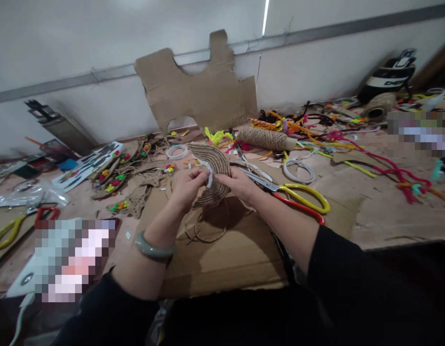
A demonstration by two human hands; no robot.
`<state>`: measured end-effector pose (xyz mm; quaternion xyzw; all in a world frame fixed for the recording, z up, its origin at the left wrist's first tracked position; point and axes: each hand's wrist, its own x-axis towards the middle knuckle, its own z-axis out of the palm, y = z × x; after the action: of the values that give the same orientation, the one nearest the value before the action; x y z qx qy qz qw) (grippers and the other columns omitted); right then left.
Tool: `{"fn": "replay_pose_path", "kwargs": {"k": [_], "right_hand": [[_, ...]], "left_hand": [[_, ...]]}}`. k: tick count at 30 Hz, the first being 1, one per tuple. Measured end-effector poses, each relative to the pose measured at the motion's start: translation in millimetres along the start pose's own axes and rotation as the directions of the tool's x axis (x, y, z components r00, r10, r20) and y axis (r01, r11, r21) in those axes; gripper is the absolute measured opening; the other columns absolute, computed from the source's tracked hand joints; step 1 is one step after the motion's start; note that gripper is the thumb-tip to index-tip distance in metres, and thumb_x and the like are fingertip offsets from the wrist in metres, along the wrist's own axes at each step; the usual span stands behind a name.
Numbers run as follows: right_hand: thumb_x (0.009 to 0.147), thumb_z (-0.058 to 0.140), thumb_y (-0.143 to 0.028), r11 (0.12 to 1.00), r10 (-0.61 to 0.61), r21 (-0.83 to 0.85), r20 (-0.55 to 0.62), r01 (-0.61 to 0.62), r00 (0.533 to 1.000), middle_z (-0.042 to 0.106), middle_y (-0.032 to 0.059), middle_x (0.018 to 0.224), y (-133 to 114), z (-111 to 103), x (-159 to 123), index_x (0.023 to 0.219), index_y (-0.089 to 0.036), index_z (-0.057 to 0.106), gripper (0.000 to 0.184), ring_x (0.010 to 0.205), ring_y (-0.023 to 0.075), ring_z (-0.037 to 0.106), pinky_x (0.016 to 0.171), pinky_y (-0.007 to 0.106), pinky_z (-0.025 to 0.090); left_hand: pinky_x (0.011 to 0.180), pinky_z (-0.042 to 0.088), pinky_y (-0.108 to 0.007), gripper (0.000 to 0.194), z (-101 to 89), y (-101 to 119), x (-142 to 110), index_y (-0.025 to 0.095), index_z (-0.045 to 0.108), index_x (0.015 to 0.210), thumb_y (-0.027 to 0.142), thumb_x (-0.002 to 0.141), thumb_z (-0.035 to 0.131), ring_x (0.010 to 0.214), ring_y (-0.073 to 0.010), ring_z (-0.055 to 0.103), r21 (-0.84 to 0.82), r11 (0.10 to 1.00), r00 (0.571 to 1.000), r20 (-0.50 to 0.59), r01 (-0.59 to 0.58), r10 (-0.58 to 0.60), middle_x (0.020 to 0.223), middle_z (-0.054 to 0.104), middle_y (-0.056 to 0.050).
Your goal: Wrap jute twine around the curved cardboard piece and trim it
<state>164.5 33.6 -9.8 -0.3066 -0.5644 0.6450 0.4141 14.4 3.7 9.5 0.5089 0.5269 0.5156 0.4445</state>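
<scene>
Both my hands meet over a flat sheet of cardboard (222,259) at the table's middle. My left hand (188,185), with a green bangle on the wrist, pinches a white strip (209,175) that lies against a woven jute disc (215,173). My right hand (240,185) grips the disc's right edge, fingers curled around it. A loose jute cord (204,235) trails down from the disc in loops onto the cardboard.
Yellow-and-red scissors (301,199) lie just right of my right hand; another pair (13,228) lies at far left. A jute spool (263,138), tape rings (298,170), coloured cords (388,168) and decorated jute pieces (114,180) litter the table. A cut cardboard piece (200,91) leans on the wall.
</scene>
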Motion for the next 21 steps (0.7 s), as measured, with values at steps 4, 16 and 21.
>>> {"fn": "replay_pose_path", "kwargs": {"k": [4, 16, 21], "right_hand": [[0.077, 0.065, -0.027, 1.000, 0.007, 0.030, 0.007, -0.007, 1.000, 0.070, 0.0020, 0.080, 0.4, -0.3, 0.7, 0.089, -0.013, 0.067, 0.018, 0.073, 0.0140, 0.061, 0.070, 0.028, 0.050], [0.076, 0.065, -0.027, 1.000, -0.006, 0.014, -0.011, 0.007, 1.000, 0.069, 0.0025, 0.083, -1.4, -1.5, 0.0, 0.087, -0.016, 0.066, 0.016, 0.074, 0.0146, 0.060, 0.073, 0.030, 0.050], [0.074, 0.067, -0.029, 0.999, 0.027, 0.042, -0.012, -0.027, 1.000, 0.068, 0.0023, 0.081, 2.4, -1.6, 1.1, 0.090, -0.014, 0.066, 0.022, 0.073, 0.0148, 0.060, 0.071, 0.029, 0.048]], "left_hand": [[0.060, 0.040, -0.024, 0.031, 0.5, 1.0, 1.0, 0.015, 0.064, 0.063, 0.043, 0.063, 0.077, 0.057, -0.0091, 0.048, -0.069, 0.997, 1.000, 0.000, 0.023, -0.023, 0.060, 0.057, 0.001], [0.062, 0.041, -0.025, 0.037, -2.3, 2.3, 2.5, 0.016, 0.059, 0.056, 0.048, 0.065, 0.075, 0.059, -0.0104, 0.048, -0.056, 0.998, 0.998, 0.068, 0.008, -0.004, 0.060, 0.056, 0.000], [0.063, 0.040, -0.025, 0.032, -2.8, 1.1, 3.7, 0.015, 0.065, 0.060, 0.044, 0.060, 0.078, 0.059, -0.0103, 0.048, -0.038, 0.999, 0.998, 0.051, 0.024, -0.022, 0.060, 0.059, 0.000]]}}
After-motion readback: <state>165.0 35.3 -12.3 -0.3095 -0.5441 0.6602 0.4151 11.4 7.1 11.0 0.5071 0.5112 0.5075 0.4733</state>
